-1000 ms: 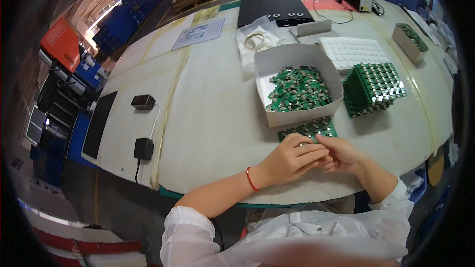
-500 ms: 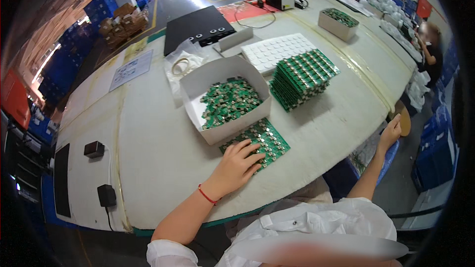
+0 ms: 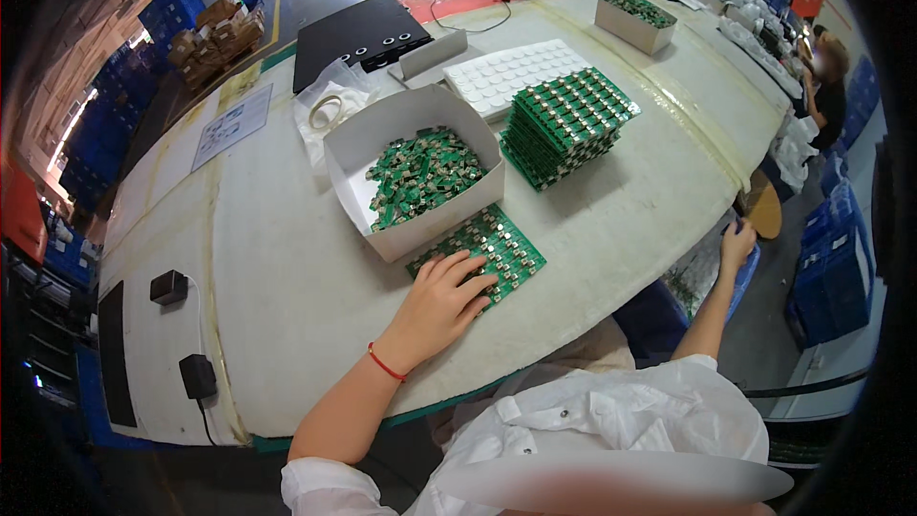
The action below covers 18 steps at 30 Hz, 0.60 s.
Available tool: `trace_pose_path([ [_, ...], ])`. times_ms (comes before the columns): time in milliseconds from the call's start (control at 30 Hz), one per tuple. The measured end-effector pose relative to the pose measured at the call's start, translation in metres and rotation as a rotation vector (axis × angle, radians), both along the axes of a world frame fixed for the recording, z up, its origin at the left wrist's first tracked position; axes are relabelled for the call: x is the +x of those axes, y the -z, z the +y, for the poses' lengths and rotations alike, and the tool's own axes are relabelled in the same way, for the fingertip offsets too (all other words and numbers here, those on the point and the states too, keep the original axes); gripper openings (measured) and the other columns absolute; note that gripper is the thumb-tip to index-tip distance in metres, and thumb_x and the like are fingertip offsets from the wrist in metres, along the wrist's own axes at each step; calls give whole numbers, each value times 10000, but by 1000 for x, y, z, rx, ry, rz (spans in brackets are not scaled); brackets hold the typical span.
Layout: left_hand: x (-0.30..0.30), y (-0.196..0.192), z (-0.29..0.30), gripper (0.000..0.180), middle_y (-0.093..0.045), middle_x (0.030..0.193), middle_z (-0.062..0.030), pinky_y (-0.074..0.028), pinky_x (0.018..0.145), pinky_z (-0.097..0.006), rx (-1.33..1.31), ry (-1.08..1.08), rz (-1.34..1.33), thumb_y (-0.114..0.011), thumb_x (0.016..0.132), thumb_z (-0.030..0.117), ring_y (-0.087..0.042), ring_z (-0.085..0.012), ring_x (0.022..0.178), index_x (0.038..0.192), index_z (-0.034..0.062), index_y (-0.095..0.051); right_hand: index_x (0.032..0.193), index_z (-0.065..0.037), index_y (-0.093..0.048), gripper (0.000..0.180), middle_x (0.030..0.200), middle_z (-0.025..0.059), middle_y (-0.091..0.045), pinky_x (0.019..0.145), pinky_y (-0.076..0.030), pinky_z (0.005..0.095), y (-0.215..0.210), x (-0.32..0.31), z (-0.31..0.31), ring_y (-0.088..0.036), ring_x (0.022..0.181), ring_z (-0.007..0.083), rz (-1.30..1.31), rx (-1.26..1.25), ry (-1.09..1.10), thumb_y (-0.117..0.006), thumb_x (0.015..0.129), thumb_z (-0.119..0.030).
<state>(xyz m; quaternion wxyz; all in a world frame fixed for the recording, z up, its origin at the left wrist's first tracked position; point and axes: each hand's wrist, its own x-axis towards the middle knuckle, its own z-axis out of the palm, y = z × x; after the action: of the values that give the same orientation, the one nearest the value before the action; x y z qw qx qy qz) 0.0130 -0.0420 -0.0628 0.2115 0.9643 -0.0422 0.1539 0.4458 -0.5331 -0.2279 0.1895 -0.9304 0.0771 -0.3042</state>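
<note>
My left hand (image 3: 444,301) lies with spread fingers on a green circuit board panel (image 3: 521,253) carrying rows of small metal connectors. Just beyond that panel stands a white box (image 3: 401,234) holding a heap of small separated circuit boards (image 3: 425,172). To its right rises a stack of similar green panels (image 3: 568,124). Out past the table's right edge, my right hand (image 3: 736,245) is closed above a blue-rimmed bin (image 3: 745,282). Something small and dark shows at its fingers, too small to name. Green scraps lie inside the bin's clear liner (image 3: 693,277).
Behind the box are a white tray (image 3: 516,76) with round shapes, a black panel (image 3: 358,38) and a tape roll (image 3: 325,113). Another box of boards (image 3: 635,21) stands far right. Two black adapters (image 3: 198,377) lie left. A person (image 3: 826,86) sits beyond the table.
The whole view has shifted slightly, so the table's things appear higher and further left. My left hand stays on the panel. My right hand has turned a little and a dark bit now shows there.
</note>
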Motion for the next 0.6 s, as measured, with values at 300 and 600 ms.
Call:
trace_pose_path([
  [300,-2,2,1,275,-584,1280,-111,-373,1050,-468,11,-7,-16,-677,877,172,-493,-317,1254,1147,124,-651,1069,-4,-649,169,1096,116,-639,899,-485,335,-208,-131,223,-619,1004,245,-599,432,-725,-549,932,-11],
  [600,-2,-8,11,190,-629,1201,-80,-417,987,-422,19,57,-46,-694,855,175,-548,-279,1169,1033,109,-685,981,-65,-638,259,886,95,-627,766,-511,393,-205,-229,386,-620,840,305,-284,-228,-1926,-665,729,-13],
])
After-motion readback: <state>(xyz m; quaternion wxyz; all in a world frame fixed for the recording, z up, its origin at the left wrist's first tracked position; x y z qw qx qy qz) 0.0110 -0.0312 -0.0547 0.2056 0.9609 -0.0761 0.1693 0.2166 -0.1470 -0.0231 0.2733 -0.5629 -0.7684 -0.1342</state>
